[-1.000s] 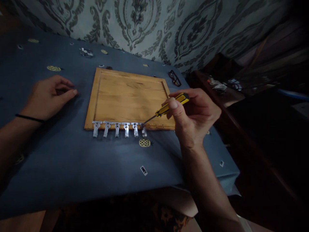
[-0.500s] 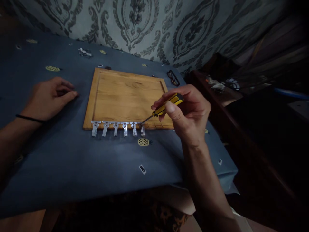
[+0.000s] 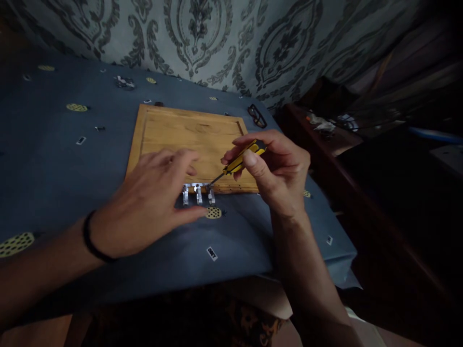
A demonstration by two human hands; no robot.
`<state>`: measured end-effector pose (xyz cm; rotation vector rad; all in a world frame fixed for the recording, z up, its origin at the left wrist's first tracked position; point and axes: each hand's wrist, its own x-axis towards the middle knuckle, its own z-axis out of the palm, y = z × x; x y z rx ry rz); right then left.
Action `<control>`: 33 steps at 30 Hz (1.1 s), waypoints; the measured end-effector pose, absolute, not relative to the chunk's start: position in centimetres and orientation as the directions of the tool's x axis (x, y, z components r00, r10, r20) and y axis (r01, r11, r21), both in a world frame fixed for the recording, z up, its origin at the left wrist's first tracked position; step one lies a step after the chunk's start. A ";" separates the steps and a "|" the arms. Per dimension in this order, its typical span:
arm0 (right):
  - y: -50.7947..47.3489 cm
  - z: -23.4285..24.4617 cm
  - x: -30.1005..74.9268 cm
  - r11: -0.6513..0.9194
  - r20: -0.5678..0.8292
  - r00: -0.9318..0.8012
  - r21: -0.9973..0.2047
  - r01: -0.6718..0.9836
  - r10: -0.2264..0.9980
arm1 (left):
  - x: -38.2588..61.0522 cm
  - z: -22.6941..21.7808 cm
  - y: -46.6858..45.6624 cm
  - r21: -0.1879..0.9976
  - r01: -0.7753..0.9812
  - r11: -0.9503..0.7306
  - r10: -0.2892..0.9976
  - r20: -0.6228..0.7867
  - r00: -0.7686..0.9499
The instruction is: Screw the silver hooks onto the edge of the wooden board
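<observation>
A wooden panel [image 3: 188, 135] lies flat on the blue tablecloth [image 3: 54, 168]. A row of small metal hooks [image 3: 198, 192] runs along its near edge; my left hand hides the hooks further left. My right hand [image 3: 275, 168] is closed on a yellow-and-black screwdriver [image 3: 240, 160], with the tip at the rightmost hook. My left hand [image 3: 152, 202] hovers over the panel's near edge with fingers stretched out and holds nothing I can see.
Black-rimmed glasses [image 3: 257, 115] lie past the panel's far right corner. Small metal parts [image 3: 125, 83] rest near the patterned wall. A dark wooden side table [image 3: 325, 135] with clutter stands to the right, beyond the table's edge.
My left hand has moved from the cloth at far left to over the panel's near edge, covering several hooks. The right hand and screwdriver stay at the rightmost hook.
</observation>
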<state>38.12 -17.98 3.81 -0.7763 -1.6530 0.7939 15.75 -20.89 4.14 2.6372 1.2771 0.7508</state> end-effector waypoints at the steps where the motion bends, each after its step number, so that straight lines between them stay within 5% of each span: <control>1: -18.0 3.8 38.1 0.564 0.540 -0.197 -0.820 0.097 0.818 | 16.5 3.9 -21.0 0.296 0.711 -0.638 0.764 0.355 0.539; 18: -18.0 3.9 38.5 0.578 0.543 -0.213 -0.799 0.167 0.812 | 20.5 2.8 -19.8 0.292 0.797 -0.528 0.849 0.168 0.501; 33: -18.0 3.9 38.3 0.568 0.539 -0.188 -0.807 0.164 0.821 | 20.6 2.1 -19.4 0.363 0.776 -0.516 0.855 0.176 0.487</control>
